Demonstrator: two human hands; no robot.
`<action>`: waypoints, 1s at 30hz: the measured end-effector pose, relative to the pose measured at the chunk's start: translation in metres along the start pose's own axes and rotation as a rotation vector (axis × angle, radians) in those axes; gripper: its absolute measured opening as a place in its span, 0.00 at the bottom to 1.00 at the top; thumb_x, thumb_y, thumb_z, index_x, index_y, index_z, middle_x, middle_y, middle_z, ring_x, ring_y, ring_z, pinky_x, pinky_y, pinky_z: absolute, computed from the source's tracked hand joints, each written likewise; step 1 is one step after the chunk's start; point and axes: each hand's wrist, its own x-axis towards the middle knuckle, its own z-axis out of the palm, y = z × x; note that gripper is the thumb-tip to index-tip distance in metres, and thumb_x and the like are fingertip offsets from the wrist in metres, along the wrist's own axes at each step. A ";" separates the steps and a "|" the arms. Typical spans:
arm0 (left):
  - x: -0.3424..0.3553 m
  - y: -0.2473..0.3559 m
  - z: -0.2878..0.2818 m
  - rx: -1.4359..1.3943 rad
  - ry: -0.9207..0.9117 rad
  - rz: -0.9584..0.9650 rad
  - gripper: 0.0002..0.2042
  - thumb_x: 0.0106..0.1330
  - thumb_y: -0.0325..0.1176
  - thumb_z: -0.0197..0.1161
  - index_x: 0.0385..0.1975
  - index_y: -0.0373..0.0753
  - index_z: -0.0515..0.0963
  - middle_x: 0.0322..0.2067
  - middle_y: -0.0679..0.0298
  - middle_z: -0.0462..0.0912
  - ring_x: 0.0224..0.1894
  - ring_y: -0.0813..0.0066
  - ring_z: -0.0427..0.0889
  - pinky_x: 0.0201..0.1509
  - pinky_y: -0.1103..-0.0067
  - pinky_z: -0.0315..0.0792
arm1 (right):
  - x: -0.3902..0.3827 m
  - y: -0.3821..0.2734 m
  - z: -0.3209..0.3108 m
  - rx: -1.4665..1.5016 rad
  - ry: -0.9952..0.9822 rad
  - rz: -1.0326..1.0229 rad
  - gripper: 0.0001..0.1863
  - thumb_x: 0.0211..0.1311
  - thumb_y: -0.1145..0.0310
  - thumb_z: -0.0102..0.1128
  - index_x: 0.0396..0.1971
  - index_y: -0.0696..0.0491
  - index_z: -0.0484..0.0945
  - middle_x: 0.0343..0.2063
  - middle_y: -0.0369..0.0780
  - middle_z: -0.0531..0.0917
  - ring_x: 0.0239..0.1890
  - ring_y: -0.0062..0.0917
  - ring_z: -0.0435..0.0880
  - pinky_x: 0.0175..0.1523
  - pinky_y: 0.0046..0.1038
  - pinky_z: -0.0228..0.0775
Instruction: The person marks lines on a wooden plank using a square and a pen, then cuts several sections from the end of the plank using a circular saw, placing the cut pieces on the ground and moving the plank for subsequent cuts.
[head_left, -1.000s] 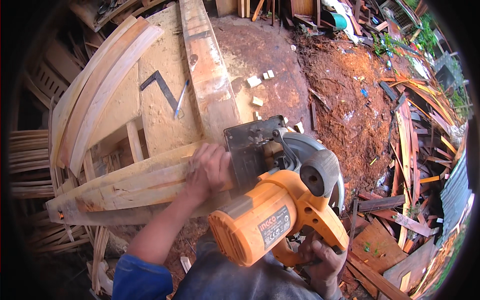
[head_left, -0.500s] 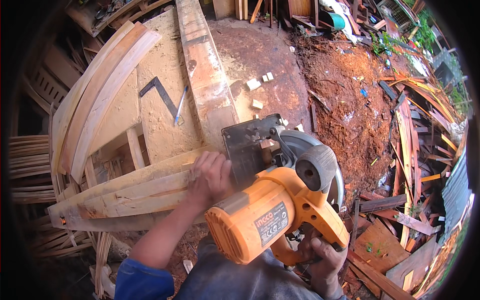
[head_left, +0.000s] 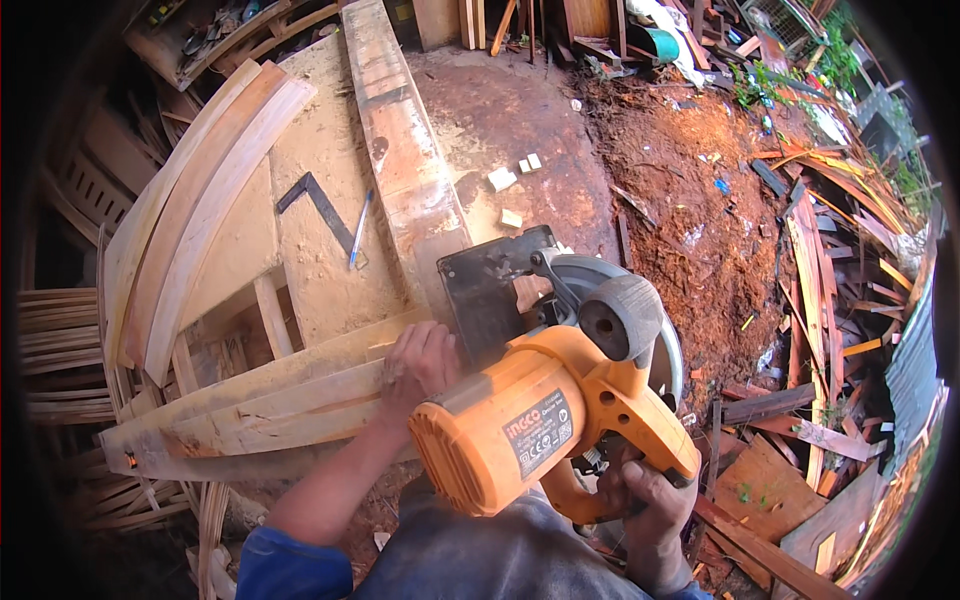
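My right hand (head_left: 650, 500) is wrapped round the rear handle of an orange circular saw (head_left: 500, 430). The saw's dark base plate (head_left: 488, 290) rests over the right end of some wooden pieces. Close beside that plate, my left hand (head_left: 422, 358) curls over the end of a wooden plank (head_left: 290, 405), its fingers bent and partly hidden. The saw's body hides the blade's contact with the wood. Beyond the hands, a black try square (head_left: 325, 210) and a blue pen (head_left: 361, 230) lie on the sawdust-covered bench (head_left: 350, 295).
A thick beam (head_left: 400, 130) runs away from me. Curved wooden strips (head_left: 215, 200) lie at the left. Small wood offcuts (head_left: 502, 179) are scattered on the brown ground beyond the saw. Piled scrap wood (head_left: 815, 300) fills the right side.
The saw has edged slightly forward, away from me, relative to the bench. My left hand keeps its place on the plank, and the whole view has shifted a little.
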 end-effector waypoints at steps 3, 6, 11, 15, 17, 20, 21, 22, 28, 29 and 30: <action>-0.001 -0.004 -0.001 0.007 -0.034 0.013 0.06 0.66 0.29 0.59 0.31 0.33 0.74 0.32 0.50 0.77 0.37 0.48 0.77 0.40 0.60 0.73 | 0.008 0.001 0.001 -0.016 -0.024 -0.016 0.18 0.54 0.66 0.72 0.37 0.63 0.77 0.18 0.41 0.78 0.12 0.22 0.74 0.18 0.23 0.67; -0.010 -0.009 -0.001 -0.091 -0.105 0.006 0.07 0.64 0.31 0.61 0.34 0.34 0.76 0.34 0.51 0.78 0.40 0.49 0.78 0.43 0.59 0.74 | 0.017 -0.002 0.007 -0.006 -0.030 -0.009 0.17 0.54 0.68 0.71 0.37 0.64 0.77 0.18 0.41 0.78 0.12 0.22 0.74 0.18 0.23 0.68; -0.020 -0.010 0.009 0.120 -0.045 0.089 0.13 0.68 0.34 0.59 0.45 0.32 0.77 0.42 0.48 0.79 0.47 0.47 0.78 0.54 0.58 0.72 | 0.054 -0.010 0.030 -0.009 -0.094 -0.084 0.15 0.57 0.68 0.68 0.39 0.62 0.81 0.21 0.36 0.80 0.18 0.17 0.76 0.22 0.21 0.67; -0.008 0.002 -0.002 -0.085 0.099 -0.015 0.10 0.80 0.30 0.45 0.38 0.31 0.69 0.38 0.46 0.71 0.42 0.42 0.72 0.48 0.55 0.66 | 0.105 -0.035 0.067 -0.001 -0.195 -0.145 0.10 0.57 0.67 0.68 0.31 0.60 0.83 0.21 0.34 0.82 0.21 0.15 0.78 0.26 0.22 0.68; -0.009 0.013 0.003 -0.112 0.069 -0.057 0.10 0.79 0.30 0.45 0.37 0.31 0.69 0.36 0.47 0.70 0.41 0.43 0.72 0.48 0.56 0.66 | 0.116 -0.041 0.081 -0.024 -0.190 -0.235 0.10 0.56 0.68 0.69 0.27 0.60 0.83 0.19 0.35 0.81 0.19 0.16 0.78 0.26 0.23 0.69; -0.004 0.010 0.001 -0.072 0.046 -0.098 0.09 0.78 0.29 0.44 0.40 0.30 0.68 0.41 0.43 0.71 0.43 0.38 0.74 0.45 0.52 0.66 | 0.100 -0.051 0.089 -0.006 -0.197 -0.378 0.10 0.55 0.68 0.70 0.25 0.61 0.83 0.19 0.37 0.83 0.19 0.18 0.80 0.27 0.24 0.70; -0.006 0.004 0.005 -0.088 0.072 -0.075 0.09 0.78 0.29 0.45 0.40 0.30 0.69 0.41 0.43 0.71 0.42 0.38 0.75 0.45 0.52 0.66 | 0.084 -0.059 0.080 -0.017 -0.166 -0.414 0.11 0.55 0.67 0.70 0.27 0.62 0.84 0.20 0.37 0.83 0.19 0.19 0.80 0.27 0.24 0.71; -0.009 0.002 0.004 -0.102 0.098 -0.059 0.08 0.77 0.29 0.47 0.40 0.30 0.69 0.41 0.43 0.71 0.42 0.38 0.75 0.46 0.53 0.67 | 0.068 -0.064 0.069 -0.029 -0.140 -0.444 0.12 0.55 0.67 0.70 0.29 0.63 0.85 0.21 0.38 0.84 0.20 0.19 0.81 0.27 0.24 0.72; -0.015 0.008 -0.018 -0.195 0.225 0.063 0.07 0.72 0.28 0.56 0.42 0.29 0.72 0.39 0.46 0.74 0.41 0.46 0.76 0.48 0.59 0.70 | -0.041 -0.059 -0.024 -0.026 0.123 -0.545 0.16 0.53 0.69 0.68 0.41 0.62 0.85 0.24 0.34 0.82 0.21 0.14 0.77 0.27 0.19 0.67; -0.033 0.008 -0.020 -0.215 0.242 0.050 0.08 0.73 0.28 0.58 0.42 0.29 0.72 0.39 0.48 0.75 0.41 0.50 0.76 0.48 0.62 0.71 | -0.064 -0.050 -0.047 -0.061 0.191 -0.500 0.18 0.52 0.67 0.68 0.42 0.62 0.84 0.24 0.34 0.83 0.21 0.14 0.77 0.27 0.19 0.68; -0.057 0.007 -0.019 -0.244 0.258 0.042 0.08 0.73 0.29 0.59 0.42 0.30 0.73 0.38 0.51 0.76 0.41 0.54 0.77 0.48 0.65 0.71 | -0.081 -0.033 -0.075 -0.098 0.267 -0.480 0.20 0.51 0.65 0.67 0.43 0.61 0.83 0.25 0.35 0.83 0.20 0.15 0.77 0.27 0.19 0.68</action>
